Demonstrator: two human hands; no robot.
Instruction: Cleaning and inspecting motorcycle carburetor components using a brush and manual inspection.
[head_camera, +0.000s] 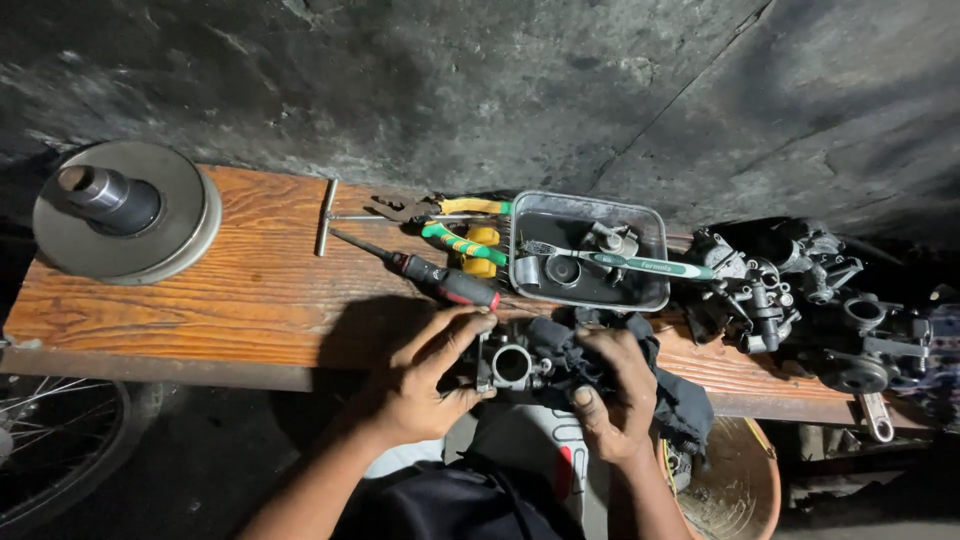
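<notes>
My left hand (430, 375) grips the left side of a small grey metal carburettor body (512, 363) with a round bore facing me. My right hand (612, 395) holds a dark rag (665, 385) bunched against the right side of that part. Both hands are just in front of the wooden bench (250, 290), near its front edge. The rag hangs down over the bench edge to the right.
On the bench: a round metal pulley disc (125, 210) at far left, a T-handle wrench (325, 215), a red-and-black screwdriver (440, 280), green-and-yellow pliers (462, 240), a metal tray (590, 290) with a toothbrush (620, 262) and parts, several engine parts (800, 290) at right. A wheel (50, 440) and a bowl (735, 490) sit below.
</notes>
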